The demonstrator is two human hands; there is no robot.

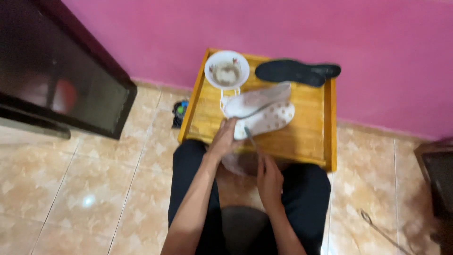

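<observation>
At the far left a dark cabinet (56, 80) stands against the pink wall (264, 28), on a tan tiled floor (85, 189). Beside the wooden tabletop (306, 137) a small dark object (180, 112) lies on the floor; what it is cannot be told. On the tabletop's left back corner sits a white bowl (227, 69) with murky brownish water inside.

The person's left hand (225, 137) is closed around the heel end of a white shoe (259, 111), fingers wrapped over its edge. The shoe lies tipped on its side near the tabletop's middle, its pale sole with a dotted tread facing right and its laces (225, 97) trailing toward the bowl. It looks light and fairly stiff at the sole but soft in the upper, so the heel or the sole edge seems the firmest place to hold; if wet it could be slippery.

The right hand (269, 177), lower down by the dark-trousered lap, is curled around a thin brush (251, 138) whose tip points up toward the shoe. At the tabletop's back right edge lies a dark insole (295, 72).
</observation>
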